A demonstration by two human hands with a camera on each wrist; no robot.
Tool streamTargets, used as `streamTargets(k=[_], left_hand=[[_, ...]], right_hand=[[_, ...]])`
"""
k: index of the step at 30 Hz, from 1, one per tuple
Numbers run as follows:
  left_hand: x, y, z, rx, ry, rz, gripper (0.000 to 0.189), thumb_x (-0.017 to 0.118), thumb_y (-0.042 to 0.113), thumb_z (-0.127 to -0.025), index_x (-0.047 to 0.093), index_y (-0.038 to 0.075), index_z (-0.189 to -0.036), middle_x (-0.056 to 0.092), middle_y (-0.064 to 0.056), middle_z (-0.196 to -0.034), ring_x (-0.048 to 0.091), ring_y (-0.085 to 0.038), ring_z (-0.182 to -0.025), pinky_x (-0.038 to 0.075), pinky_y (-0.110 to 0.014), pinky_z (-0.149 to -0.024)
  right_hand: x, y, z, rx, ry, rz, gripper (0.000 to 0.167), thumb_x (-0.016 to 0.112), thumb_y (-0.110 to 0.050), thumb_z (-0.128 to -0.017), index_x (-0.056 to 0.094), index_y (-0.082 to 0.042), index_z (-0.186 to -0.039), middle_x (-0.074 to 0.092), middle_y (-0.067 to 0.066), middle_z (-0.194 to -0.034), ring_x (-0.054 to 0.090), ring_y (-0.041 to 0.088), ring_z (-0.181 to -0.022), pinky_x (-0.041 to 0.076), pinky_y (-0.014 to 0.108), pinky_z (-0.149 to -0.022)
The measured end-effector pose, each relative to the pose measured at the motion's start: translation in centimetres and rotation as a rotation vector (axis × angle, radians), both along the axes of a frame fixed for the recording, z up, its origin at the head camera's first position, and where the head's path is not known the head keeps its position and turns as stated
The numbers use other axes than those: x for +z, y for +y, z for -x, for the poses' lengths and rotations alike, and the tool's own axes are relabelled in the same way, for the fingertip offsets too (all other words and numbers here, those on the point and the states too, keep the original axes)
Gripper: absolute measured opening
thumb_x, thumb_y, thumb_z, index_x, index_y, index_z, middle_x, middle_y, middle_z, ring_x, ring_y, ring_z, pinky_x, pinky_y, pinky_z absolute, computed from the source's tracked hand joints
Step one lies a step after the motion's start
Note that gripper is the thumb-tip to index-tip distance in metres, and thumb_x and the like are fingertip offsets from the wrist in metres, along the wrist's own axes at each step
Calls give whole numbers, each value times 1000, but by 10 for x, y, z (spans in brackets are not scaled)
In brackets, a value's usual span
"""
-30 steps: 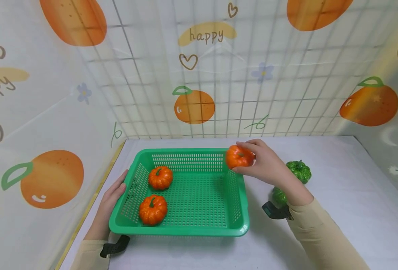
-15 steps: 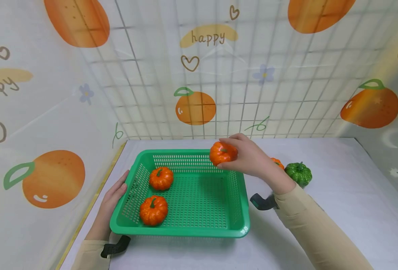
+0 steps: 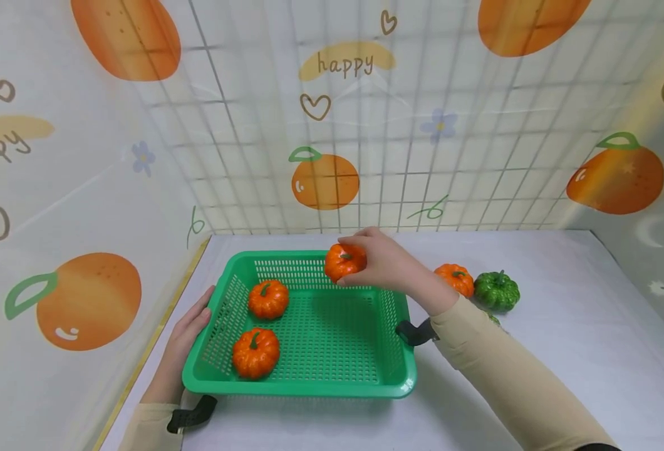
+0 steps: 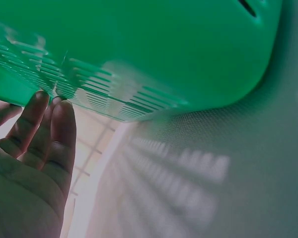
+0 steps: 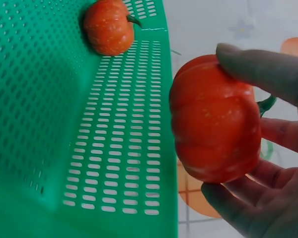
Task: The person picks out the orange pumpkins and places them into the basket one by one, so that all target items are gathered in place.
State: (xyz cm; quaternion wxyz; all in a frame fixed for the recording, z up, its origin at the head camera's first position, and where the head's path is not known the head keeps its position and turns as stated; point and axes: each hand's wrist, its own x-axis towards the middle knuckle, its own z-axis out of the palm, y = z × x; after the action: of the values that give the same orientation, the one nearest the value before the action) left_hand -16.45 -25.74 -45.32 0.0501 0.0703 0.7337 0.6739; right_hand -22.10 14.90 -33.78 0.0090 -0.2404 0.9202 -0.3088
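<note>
- While the left hand point(image 3: 181, 335) rests against the left side of the green basket point(image 3: 298, 388), its fingers point(image 4: 63, 124) are nearly straight, touching without grasping.
- Inside the basket, toward its left end, two orange pumpkins sit apart: the far pumpkin point(image 3: 268, 299) and, closer to the person, the near pumpkin point(image 3: 255, 354).
- Near the basket's far rim, the held pumpkin point(image 3: 342, 263), also orange, is in the air, raised above the basket floor.
- The right hand point(image 3: 385, 260) grasps it between thumb and fingers.
- Farther right on the white counter point(image 3: 580, 326) stand another orange pumpkin point(image 3: 457, 279), a green pumpkin point(image 3: 497, 291) just beside it, and a second green one point(image 3: 493, 318), mostly hidden by the sleeve point(image 3: 507, 369).
</note>
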Motion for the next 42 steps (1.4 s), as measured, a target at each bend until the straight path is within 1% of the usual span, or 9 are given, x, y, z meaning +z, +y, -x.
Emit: streamTargets(k=[3, 8, 14, 23, 27, 31, 36, 42], left_hand=[[0, 0, -1, -1, 9, -3, 53, 40, 34, -108, 26, 25, -158, 20, 4, -163, 13, -17, -148, 37, -15, -98], [-1, 0, 0, -1, 19, -7, 53, 40, 33, -108, 26, 24, -159, 20, 4, -163, 14, -16, -148, 36, -14, -99], [-2, 0, 1, -4, 31, -2, 53, 39, 31, -108, 26, 23, -159, 20, 2, -163, 14, -16, -147, 35, -14, -99], [-1, 0, 1, -4, 14, -4, 53, 40, 33, -108, 26, 25, -158, 20, 4, -163, 13, -17, -148, 36, -15, -98], [-2, 0, 1, 0, 31, -8, 53, 40, 31, -108, 26, 23, -158, 21, 3, -163, 14, -16, -147, 35, -14, -99], [-4, 0, 1, 9, 50, -12, 52, 40, 29, -108, 27, 21, -158, 22, 1, -163, 16, -15, -147, 34, -13, -100], [-3, 0, 1, 9, 47, -13, 53, 40, 29, -108, 26, 21, -158, 22, 1, -163, 16, -15, -147, 35, -14, -99], [-4, 0, 1, 6, 44, -21, 52, 40, 28, -108, 27, 22, -158, 22, 2, -162, 17, -14, -146, 35, -14, -99]], right_hand=[[-3, -7, 4, 16, 5, -16, 75, 86, -42, -76, 58, -14, -140, 50, 9, -133, 52, 21, -109, 50, 35, -88], [-9, -17, 9, 38, -24, -31, 77, 87, -41, -74, 58, -12, -140, 52, 8, -128, 53, 19, -106, 49, 33, -87], [-18, -26, 12, 66, -49, -79, 79, 88, -45, -73, 58, -16, -140, 53, 5, -125, 54, 18, -105, 49, 33, -85], [-37, -40, 15, 131, -64, -120, 76, 87, -47, -73, 60, -16, -137, 55, 6, -128, 53, 16, -105, 47, 32, -89], [-44, -45, 17, 155, -79, -139, 75, 86, -46, -74, 61, -15, -136, 55, 6, -131, 53, 18, -110, 46, 35, -93], [-50, -49, 18, 156, -78, -171, 73, 86, -47, -73, 61, -17, -135, 55, 5, -129, 53, 18, -109, 46, 34, -92], [-56, -51, 18, 171, -78, -206, 71, 88, -44, -73, 63, -16, -134, 58, 2, -120, 52, 15, -102, 45, 32, -90], [-62, -50, 19, 171, -97, -198, 72, 88, -43, -73, 63, -14, -133, 60, 1, -120, 52, 14, -103, 45, 31, -91]])
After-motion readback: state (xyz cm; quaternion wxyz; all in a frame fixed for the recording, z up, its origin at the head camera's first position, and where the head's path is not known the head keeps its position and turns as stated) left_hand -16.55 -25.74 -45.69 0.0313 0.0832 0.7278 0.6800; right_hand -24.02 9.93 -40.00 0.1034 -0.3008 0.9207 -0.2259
